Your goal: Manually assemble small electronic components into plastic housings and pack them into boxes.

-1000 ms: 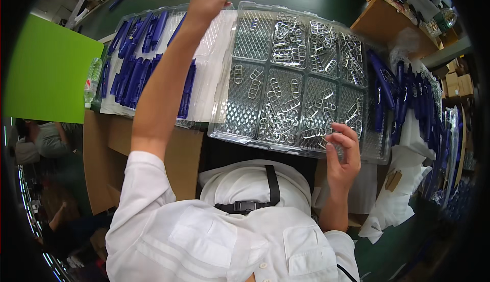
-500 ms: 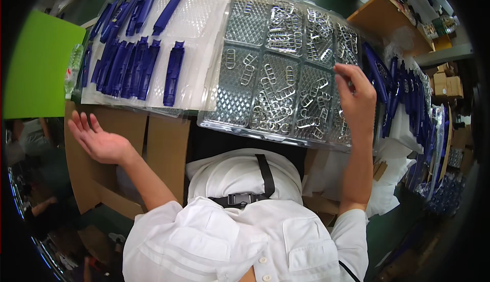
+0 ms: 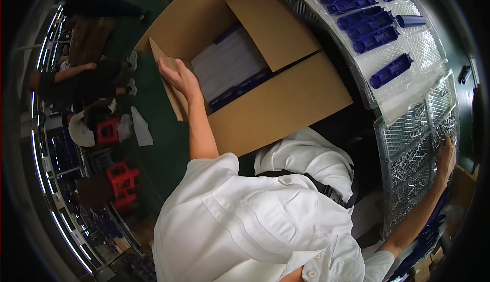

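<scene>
My left hand [image 3: 182, 80] is at the left flap [image 3: 168, 78] of an open cardboard box [image 3: 286, 113]. Its fingers are apart and hold nothing that I can see; contact with the flap is likely but not certain. Inside the box lie blue plastic parts [image 3: 240, 90] beside a whitish sheet [image 3: 224, 60]. At the far right, my right hand [image 3: 446, 159] reaches over the far side of a clear compartmented tray [image 3: 378, 139] of small shiny metal pieces [image 3: 408, 164] with looped outlines. Its fingers are mostly hidden from this angle.
Blue channel-shaped plastic parts [image 3: 390, 71] lie on a white-lined clear tray [image 3: 375, 95] at the upper right. More blue parts [image 3: 423, 241] sit past my right arm. Red stools [image 3: 121, 177] and other people [image 3: 76, 78] are on the left, over a green floor [image 3: 173, 134].
My view has swung left, bringing the open box to the middle and the trays to the right edge. My left hand now is at the box flap; my right hand stays over the metal-piece tray.
</scene>
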`<state>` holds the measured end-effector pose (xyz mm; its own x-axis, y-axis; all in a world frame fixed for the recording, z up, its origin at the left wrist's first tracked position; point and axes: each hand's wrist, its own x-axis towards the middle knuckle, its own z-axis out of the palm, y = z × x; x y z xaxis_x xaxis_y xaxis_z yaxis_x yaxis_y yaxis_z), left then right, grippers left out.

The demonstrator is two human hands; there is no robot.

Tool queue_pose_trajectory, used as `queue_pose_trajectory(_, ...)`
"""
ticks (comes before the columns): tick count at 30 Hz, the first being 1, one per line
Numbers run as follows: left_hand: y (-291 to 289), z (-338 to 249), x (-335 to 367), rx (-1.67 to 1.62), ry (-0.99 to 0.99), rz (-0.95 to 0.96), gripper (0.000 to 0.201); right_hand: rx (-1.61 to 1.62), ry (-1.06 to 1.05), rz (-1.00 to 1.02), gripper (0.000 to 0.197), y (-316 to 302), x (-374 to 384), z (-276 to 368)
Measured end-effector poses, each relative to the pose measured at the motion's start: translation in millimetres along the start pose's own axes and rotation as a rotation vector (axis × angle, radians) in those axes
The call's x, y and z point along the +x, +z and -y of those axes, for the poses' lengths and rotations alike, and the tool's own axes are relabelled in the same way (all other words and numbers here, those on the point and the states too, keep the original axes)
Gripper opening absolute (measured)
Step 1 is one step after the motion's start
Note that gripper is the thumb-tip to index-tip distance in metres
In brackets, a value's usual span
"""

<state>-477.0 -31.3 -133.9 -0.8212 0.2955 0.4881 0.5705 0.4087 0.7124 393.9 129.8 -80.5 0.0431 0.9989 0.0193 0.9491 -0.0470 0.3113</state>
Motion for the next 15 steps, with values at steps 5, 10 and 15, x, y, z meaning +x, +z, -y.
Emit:
queue_pose_trajectory(5, 6.8, 87.9, 25.1, 0.188, -0.107, 0.654, 0.041, 0.331, -0.093, -0.073, 0.037, 12.9, 4.4, -28.4)
queue_pose_trajectory(10, 39.8, 161.3, -31.5, 0.762, 0.105, 1.397, 0.048, 0.812, 0.11, 0.091, 0.022, -3.7, -27.3, -48.7)
queue_pose_trajectory(15, 40.8, 183.6, -54.1, 0.748, 0.298, 1.404, 0.051, 1.009, 0.271, -0.126, 0.03, -76.6, -104.1, 6.8)
